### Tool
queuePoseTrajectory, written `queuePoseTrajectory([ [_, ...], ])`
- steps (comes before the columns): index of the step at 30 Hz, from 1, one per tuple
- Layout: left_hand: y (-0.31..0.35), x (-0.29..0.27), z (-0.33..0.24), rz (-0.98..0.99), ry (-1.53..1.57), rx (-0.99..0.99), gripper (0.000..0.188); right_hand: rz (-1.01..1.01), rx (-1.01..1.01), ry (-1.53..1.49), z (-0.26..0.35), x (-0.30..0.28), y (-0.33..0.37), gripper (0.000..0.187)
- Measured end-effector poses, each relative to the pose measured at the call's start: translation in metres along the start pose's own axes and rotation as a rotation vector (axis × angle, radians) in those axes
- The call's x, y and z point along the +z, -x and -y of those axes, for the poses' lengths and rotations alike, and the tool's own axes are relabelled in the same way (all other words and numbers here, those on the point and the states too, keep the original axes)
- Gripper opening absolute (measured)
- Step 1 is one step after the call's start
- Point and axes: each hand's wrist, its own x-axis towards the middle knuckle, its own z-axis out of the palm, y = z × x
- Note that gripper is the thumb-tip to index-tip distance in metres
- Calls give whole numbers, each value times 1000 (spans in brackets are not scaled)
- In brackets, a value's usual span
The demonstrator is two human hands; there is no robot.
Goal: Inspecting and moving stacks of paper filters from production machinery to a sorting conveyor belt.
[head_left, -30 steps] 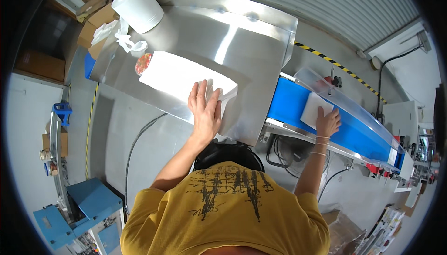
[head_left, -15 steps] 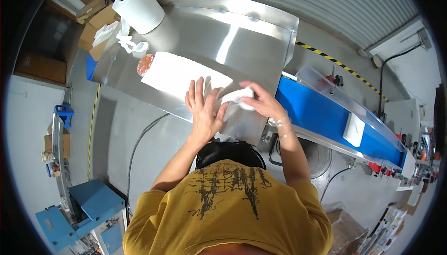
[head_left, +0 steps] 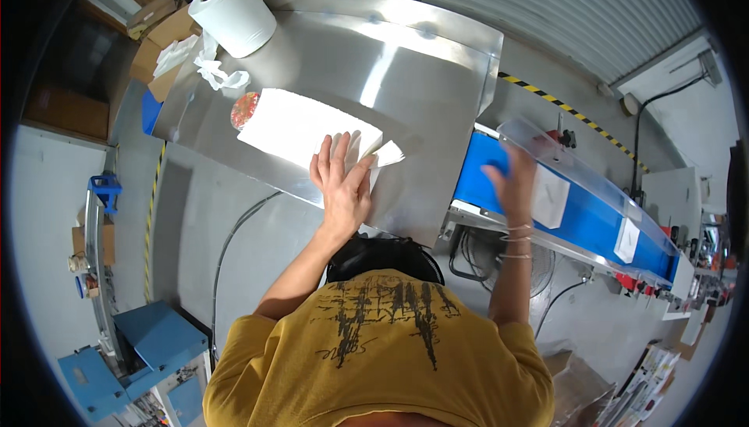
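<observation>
My left hand (head_left: 343, 189) rests on the near right end of a row of thin white packets (head_left: 300, 127), fingers spread and lying over them. At that end one packet (head_left: 388, 153) fans out past my fingertips. My right hand (head_left: 511, 185) is over the blue conveyor belt (head_left: 477, 173), smeared by motion, its thumb and fingers apart with nothing seen between them. Just right of it lies a flat white packet (head_left: 551, 198) on the belt. Farther along the belt is another white packet (head_left: 626, 240).
The row lies on a steel table (head_left: 437, 107). A red patterned round object (head_left: 244, 110) touches its far left end. At the back left stand a large white paper roll (head_left: 234, 17) and crumpled white paper (head_left: 222, 76). A clear guard (head_left: 577, 163) runs along the belt's far side.
My right hand has moved right from the table to the conveyor and let go of a white packet there. The earlier packet has travelled farther right. My left hand has stayed on the row.
</observation>
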Motion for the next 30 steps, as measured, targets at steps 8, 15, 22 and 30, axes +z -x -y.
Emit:
queuePoseTrajectory([
  [8, -14, -13, -1, 105, 0, 14, 26, 437, -215, -625, 92, 85, -33, 45],
  [15, -10, -7, 20, 7, -28, -8, 33, 160, 778, -562, -23, 27, 15, 45],
  [22, -6, -6, 16, 12, -11, -10, 30, -302, 340, 455, -22, -4, 12, 50],
  [30, -17, -21, 16, 144, 34, 16, 24, 246, -426, -303, 118, 91, -40, 54],
])
